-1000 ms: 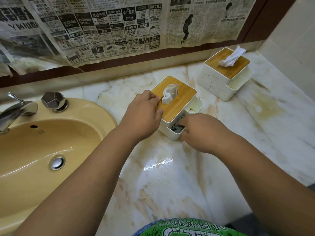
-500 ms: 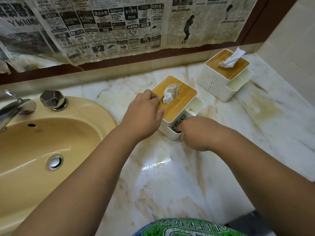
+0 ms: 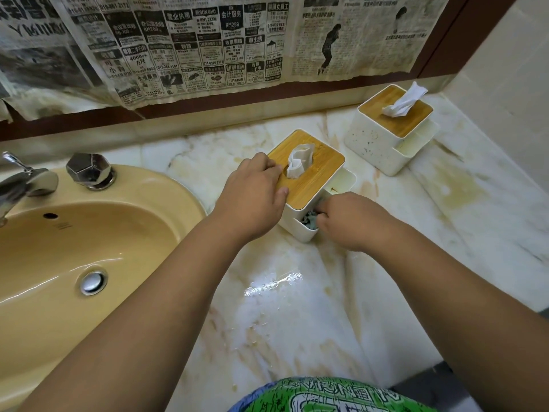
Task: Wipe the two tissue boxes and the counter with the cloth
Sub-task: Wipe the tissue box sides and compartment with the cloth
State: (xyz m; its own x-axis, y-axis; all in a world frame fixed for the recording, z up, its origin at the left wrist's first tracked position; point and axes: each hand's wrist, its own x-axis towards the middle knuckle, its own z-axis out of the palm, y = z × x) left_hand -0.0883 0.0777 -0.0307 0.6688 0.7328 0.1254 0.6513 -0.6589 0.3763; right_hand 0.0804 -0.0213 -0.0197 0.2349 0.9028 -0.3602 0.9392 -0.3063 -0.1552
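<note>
A white tissue box with a bamboo lid stands mid-counter, a tissue poking from its slot. My left hand grips its left side and lid edge. My right hand is closed on a grey-green cloth pushed into the box's front side compartment; most of the cloth is hidden. A second white tissue box with a bamboo lid and a tissue stands at the back right, untouched. The marble counter shows wet patches in front of me and yellowish stains on the right.
A yellow sink with a chrome faucet and a faceted knob fills the left. Newspaper covers the wall behind. A tiled wall closes the right side. The counter edge runs near my green shirt.
My right hand has shifted slightly along the side compartment with the cloth. My left hand keeps its hold on the box.
</note>
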